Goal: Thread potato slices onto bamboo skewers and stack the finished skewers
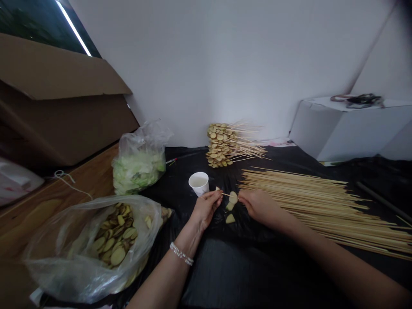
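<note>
My left hand (206, 207) is closed, pinching a small potato slice (218, 189) at the tip of a thin bamboo skewer (226, 195). My right hand (257, 205) is closed on the other end of that skewer, and a pale potato slice (233, 197) is threaded on it between my hands. Two more slices (230, 218) lie on the black sheet (244, 266) just below. A bead bracelet (181, 253) circles my left wrist.
A clear bag of potato slices (109, 240) lies at the left, with a bag of green vegetables (139, 167) behind it. A white paper cup (199, 183), a stack of finished skewers (225, 145), loose bamboo sticks (322, 206), a white box (347, 128) and cardboard (64, 107) surround them.
</note>
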Available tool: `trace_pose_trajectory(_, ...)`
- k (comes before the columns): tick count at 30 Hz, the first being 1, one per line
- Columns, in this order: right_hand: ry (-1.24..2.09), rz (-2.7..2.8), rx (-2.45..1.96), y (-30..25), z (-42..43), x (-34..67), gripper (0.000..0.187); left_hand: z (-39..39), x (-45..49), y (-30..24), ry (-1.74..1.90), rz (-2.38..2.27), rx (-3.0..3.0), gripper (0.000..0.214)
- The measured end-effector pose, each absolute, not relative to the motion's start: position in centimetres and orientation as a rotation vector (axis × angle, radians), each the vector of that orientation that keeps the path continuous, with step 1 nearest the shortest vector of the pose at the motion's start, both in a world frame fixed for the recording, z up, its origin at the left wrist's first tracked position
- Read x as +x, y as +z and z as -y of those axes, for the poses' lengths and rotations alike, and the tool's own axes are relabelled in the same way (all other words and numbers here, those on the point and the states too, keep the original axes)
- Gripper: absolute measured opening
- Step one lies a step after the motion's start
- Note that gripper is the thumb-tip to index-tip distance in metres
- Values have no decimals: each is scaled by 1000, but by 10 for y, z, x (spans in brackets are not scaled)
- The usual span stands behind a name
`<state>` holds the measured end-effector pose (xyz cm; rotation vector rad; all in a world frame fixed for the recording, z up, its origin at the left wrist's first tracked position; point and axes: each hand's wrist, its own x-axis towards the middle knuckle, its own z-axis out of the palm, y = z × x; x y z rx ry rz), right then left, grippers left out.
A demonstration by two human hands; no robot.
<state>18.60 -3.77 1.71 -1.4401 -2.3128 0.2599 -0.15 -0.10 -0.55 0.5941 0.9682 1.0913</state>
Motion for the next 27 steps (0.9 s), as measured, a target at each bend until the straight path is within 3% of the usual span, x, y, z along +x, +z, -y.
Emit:
trace_pose_trajectory(8, 141, 2337, -1442, 8, 36, 184, 20, 0, -3, -7, 1083, -956, 627, 10)
trace_pose_trajectory(17, 487, 2245, -1414, 11, 32, 186, 25, 3, -1, -4, 1051, -947, 649, 13)
trace_pose_trajectory(27, 511, 2216, -1375, 16, 32, 189, 28, 2, 1, -4, 1250, -907, 594, 11)
